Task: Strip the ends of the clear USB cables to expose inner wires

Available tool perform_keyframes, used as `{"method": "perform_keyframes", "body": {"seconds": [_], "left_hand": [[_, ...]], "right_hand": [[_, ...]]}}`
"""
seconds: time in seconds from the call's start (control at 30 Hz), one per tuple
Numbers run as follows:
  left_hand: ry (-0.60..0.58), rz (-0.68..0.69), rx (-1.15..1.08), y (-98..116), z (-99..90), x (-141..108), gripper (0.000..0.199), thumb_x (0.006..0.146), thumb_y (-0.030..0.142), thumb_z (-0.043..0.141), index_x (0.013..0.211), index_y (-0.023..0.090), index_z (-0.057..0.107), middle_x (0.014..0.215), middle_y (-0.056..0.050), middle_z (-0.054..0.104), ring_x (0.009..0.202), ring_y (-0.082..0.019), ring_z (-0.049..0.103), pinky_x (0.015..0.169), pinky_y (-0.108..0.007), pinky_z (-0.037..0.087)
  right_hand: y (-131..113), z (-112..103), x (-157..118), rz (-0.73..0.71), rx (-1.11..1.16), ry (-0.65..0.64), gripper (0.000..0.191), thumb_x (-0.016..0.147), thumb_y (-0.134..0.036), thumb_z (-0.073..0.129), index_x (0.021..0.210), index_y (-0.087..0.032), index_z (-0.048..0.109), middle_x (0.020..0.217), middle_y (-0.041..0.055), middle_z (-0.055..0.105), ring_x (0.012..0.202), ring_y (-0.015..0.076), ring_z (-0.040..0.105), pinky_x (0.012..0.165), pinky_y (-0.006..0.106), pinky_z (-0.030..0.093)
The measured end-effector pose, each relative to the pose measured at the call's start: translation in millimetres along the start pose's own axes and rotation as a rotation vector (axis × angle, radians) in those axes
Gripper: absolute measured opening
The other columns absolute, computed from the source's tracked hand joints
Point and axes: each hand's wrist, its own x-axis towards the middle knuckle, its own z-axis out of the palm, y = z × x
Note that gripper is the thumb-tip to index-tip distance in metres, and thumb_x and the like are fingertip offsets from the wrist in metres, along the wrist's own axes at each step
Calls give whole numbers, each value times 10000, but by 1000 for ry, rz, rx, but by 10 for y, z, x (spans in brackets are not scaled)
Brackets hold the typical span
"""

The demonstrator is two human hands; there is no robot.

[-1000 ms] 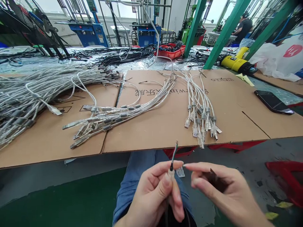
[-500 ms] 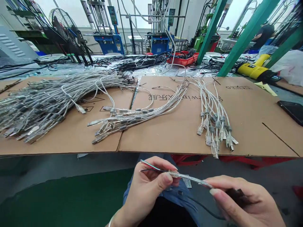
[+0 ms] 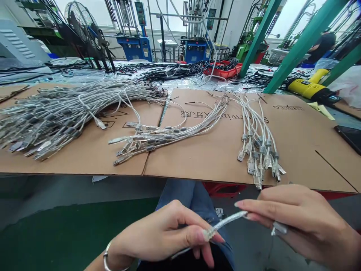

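the left hand (image 3: 160,233) pinches a clear cable (image 3: 229,220) under its thumb; the cable slants up to the right hand (image 3: 304,214), whose fingertips pinch it, off the desk's (image 3: 191,162) front edge.

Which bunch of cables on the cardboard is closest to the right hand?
The rightmost bunch, its plugs pointing toward the cardboard's near edge, just beyond the right hand. The middle bunch and the big left pile lie farther left.

Cardboard (image 3: 194,162) carries clear cables (image 3: 186,134) and a phone (image 3: 350,138)
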Motion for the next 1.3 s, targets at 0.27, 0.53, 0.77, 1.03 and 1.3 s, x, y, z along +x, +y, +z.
{"method": "perform_keyframes", "body": {"seconds": [0.27,0.53,0.77,1.03,1.3], "left_hand": [[270,52,-522,-189,306,148,199,700,331,703,724,135,724,579,0,609,507,-47,537,524,-137,415],[496,91,-517,-122,475,187,236,650,331,744,613,128,629,631,17,597,492,-31,530,521,-145,415],[555,139,-315,-115,475,216,224,665,328,705,593,142,602,572,20,520,514,-63,465,542,-210,392],[651,300,-12,-161,479,263,147,695,285,692,651,144,695,480,13,539,519,-92,448,521,-236,355],[724,624,396,-215,456,329,178,755,278,660,638,144,659,476,15,611,512,-79,438,543,-236,377]], "right_hand": [[59,102,288,77,170,193,135,833,-132,623,931,-190,696,678,24,687,553,137,608,519,244,448],[22,250,412,249,256,331,72,813,-200,643,824,-203,714,712,20,732,588,158,658,515,229,512],[-189,184,172,372,175,364,270,907,-396,494,1132,-321,622,864,8,602,672,131,563,569,204,491],[-355,201,-154,580,396,94,359,973,-384,348,1316,-463,421,749,-75,615,481,76,507,754,222,510],[-461,206,98,252,206,-17,433,975,-306,316,868,-131,697,567,46,655,465,166,611,472,222,503]]}}
